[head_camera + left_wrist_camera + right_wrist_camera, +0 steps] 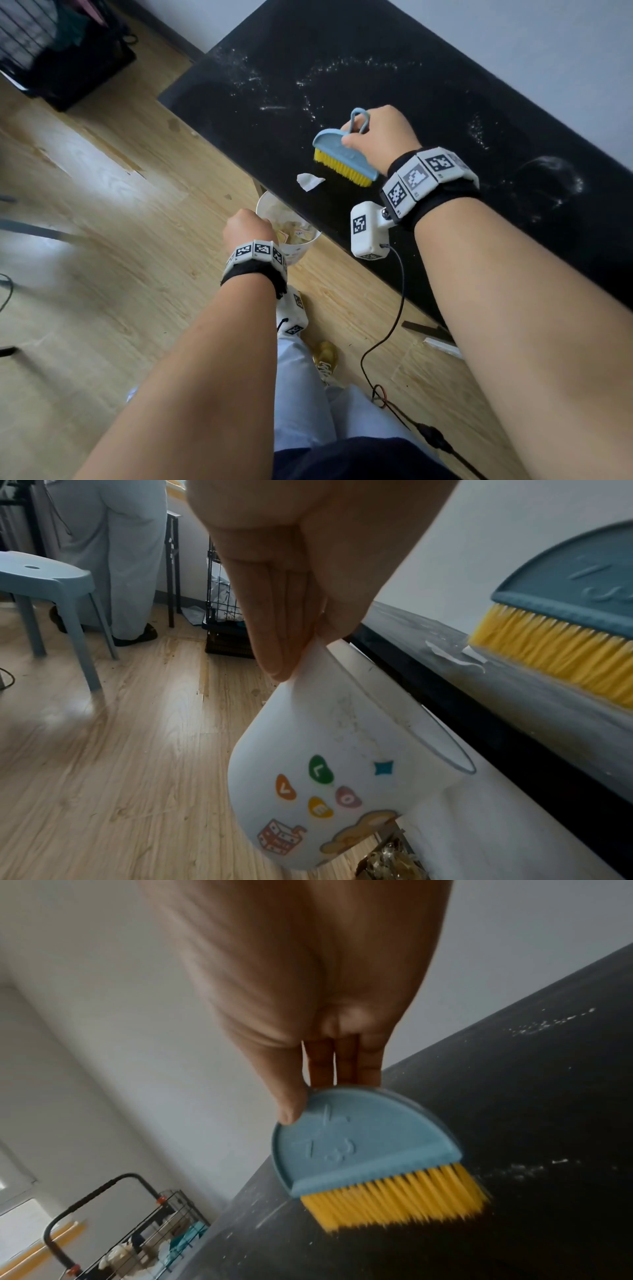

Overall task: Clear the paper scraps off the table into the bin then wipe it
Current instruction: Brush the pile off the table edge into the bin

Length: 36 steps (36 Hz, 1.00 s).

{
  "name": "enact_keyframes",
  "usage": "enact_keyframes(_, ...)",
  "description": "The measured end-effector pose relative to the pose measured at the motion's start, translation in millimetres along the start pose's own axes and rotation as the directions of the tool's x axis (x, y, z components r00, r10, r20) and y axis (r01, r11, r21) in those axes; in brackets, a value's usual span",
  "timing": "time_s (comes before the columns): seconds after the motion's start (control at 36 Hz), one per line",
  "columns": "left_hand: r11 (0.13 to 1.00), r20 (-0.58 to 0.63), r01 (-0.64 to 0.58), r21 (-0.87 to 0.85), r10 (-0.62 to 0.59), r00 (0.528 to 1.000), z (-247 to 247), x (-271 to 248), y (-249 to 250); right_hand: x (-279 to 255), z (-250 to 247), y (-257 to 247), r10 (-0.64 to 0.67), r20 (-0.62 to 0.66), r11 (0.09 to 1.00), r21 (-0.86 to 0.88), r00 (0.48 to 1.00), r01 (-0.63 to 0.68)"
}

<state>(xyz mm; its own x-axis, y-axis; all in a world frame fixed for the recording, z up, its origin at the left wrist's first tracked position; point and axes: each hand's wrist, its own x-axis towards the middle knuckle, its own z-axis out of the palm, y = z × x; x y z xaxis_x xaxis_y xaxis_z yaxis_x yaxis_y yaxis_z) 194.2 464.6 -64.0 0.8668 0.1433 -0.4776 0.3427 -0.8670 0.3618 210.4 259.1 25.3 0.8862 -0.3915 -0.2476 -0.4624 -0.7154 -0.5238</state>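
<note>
My right hand [375, 132] grips a blue hand brush [342, 152] with yellow bristles [394, 1199], which rest on the black table [394, 85]. A white paper scrap [309, 181] lies just in front of the bristles near the table's front edge. My left hand [245, 228] pinches the rim of a white bin [325, 750] with coloured stickers, held against the table edge below the scrap. Crumpled scraps [294, 234] lie inside the bin. White crumbs and dust streaks [308, 82] are scattered over the tabletop.
A black wire basket [61, 51] stands on the wooden floor at the far left. A blue stool [51, 588] and another person's legs [120, 547] show in the left wrist view. A cable [387, 329] hangs from my right wrist.
</note>
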Motion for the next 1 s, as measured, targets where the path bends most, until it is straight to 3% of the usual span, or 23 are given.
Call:
enact_keyframes(0.14,1.000,-0.009,-0.003,0.002,0.003,1.000,-0.2,1.3,-2.1,7.0,-7.6,9.7,0.074,-0.206,0.997,0.009,0.976,-0.074)
enact_keyframes(0.28,1.000,-0.012,-0.001,0.012,0.001,1.000,0.9,4.3,-3.7,18.7,-2.1,9.5,0.192,-0.309,0.980,0.118,0.932,-0.163)
enact_keyframes(0.42,1.000,-0.011,0.006,0.029,-0.006,1.000,1.9,9.1,-5.4,33.8,5.9,21.2,0.407,-0.328,0.893,0.341,0.852,-0.295)
enact_keyframes(0.61,0.999,-0.011,0.015,0.031,-0.015,1.000,0.4,18.2,-2.5,55.2,6.6,38.0,0.498,-0.275,0.860,0.274,0.822,-0.430)
enact_keyframes(0.72,0.999,-0.002,0.026,0.031,-0.026,1.000,2.0,21.1,-1.3,66.4,6.5,38.9,0.482,-0.243,0.874,0.199,0.842,-0.443)
enact_keyframes(0.92,0.998,0.001,0.045,0.040,-0.045,0.999,5.3,25.2,-2.4,76.5,10.4,15.6,0.319,-0.171,0.947,0.021,0.932,-0.321)
enact_keyframes(1.0,0.998,-0.001,0.046,0.040,-0.046,0.999,5.2,25.2,-2.3,76.0,13.2,8.6,0.281,-0.159,0.958,-0.009,0.947,-0.286)
